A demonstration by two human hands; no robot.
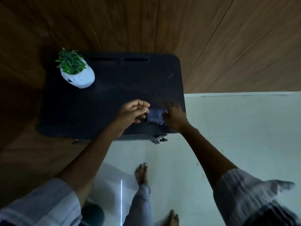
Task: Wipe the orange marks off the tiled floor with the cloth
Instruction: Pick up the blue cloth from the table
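**Get a firm hold on the cloth before you go down to the floor**

Nearest you, on the pale tiled floor (244, 121) on your side of the black lap table (97, 98), lie the orange marks (197, 164): three small flecks in a loose line off the table's near right corner, beside your right forearm. They are tiny, so I'd judge a bunched pad of fabric will serve better than a flat sheet.

On the table's near right part sits the purple cloth (154, 116). Your right hand (175, 117) rests on its right edge with fingers bent over it; whether they actually pinch it is not clear. Your left hand (132, 111) hovers at its left edge, fingers loosely curled, holding nothing. Gather the cloth into one hand.

At the table's far left corner stands a white pot (81, 78), tilted in this view, holding a leafy green plant (70, 62).
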